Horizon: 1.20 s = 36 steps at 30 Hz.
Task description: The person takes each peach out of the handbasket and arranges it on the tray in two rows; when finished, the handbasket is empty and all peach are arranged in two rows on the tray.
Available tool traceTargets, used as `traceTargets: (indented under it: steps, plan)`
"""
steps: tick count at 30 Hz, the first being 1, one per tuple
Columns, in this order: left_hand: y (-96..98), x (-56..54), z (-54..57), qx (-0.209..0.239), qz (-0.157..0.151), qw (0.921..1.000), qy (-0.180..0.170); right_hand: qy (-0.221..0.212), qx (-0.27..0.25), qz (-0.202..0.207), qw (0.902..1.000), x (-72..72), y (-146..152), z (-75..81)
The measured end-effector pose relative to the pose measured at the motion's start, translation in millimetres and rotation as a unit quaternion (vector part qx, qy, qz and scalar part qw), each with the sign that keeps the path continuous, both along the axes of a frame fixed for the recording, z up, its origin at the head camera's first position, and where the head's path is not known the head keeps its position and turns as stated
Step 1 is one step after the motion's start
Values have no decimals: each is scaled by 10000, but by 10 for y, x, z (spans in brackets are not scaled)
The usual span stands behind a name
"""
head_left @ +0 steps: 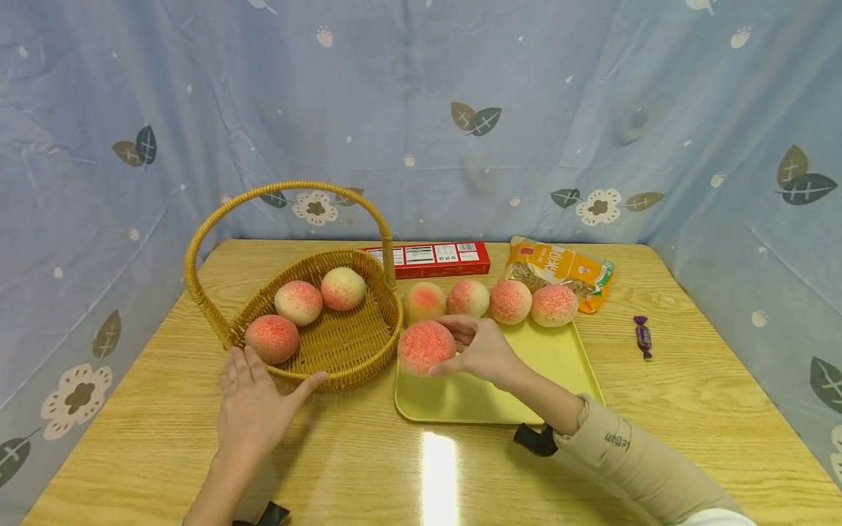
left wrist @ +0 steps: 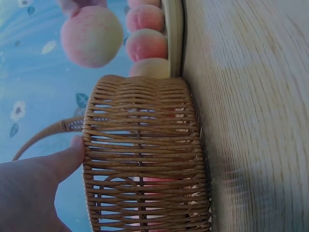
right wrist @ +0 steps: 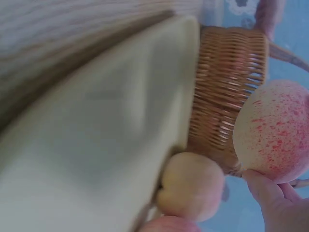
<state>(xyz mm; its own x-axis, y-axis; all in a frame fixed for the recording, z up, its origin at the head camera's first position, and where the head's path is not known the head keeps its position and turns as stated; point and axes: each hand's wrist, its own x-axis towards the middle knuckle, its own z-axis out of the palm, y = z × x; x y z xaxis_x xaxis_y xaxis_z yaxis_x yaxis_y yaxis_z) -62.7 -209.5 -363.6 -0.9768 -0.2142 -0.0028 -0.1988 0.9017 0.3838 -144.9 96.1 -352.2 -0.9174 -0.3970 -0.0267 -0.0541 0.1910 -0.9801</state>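
Observation:
My right hand [head_left: 483, 351] pinches a red-flecked peach [head_left: 426, 348] between thumb and fingers, above the left side of the yellow tray [head_left: 500, 413]. In the right wrist view that peach [right wrist: 273, 130] appears beside the wicker basket [right wrist: 227, 92]. My left hand [head_left: 253, 409] rests against the near rim of the wicker basket [head_left: 358, 376], its fingers extended and thumb spread. The left wrist view shows its thumb touching the rim of the basket [left wrist: 140, 145]. Inside the basket lie a red peach [head_left: 272, 339] and two paler peaches [head_left: 299, 302].
Several peaches [head_left: 510, 302] line the tray's far edge. Behind them are a red box [head_left: 447, 261] and an orange food bag [head_left: 559, 267]. A purple-wrapped candy [head_left: 643, 338] lies to the right. The basket's tall handle [head_left: 289, 186] arches upward. A blue curtain [head_left: 421, 109] surrounds the table.

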Motion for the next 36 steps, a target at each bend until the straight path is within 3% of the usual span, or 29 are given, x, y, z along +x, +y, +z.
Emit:
traceTargets:
  steps: [15, 31, 36]
  plan:
    - [-2, -2, 8, 30, 8, 10000, -93, -317, 512, -294, 9978, 34, -61, -270]
    - [1, -1, 3, 58, 36, 9999, -78, -243, 415, 26, 9988, -8, -155, -397]
    - [2, -4, 5, 48, 37, 10000, -56, -16, 607, 58, 9981, -24, -184, -406]
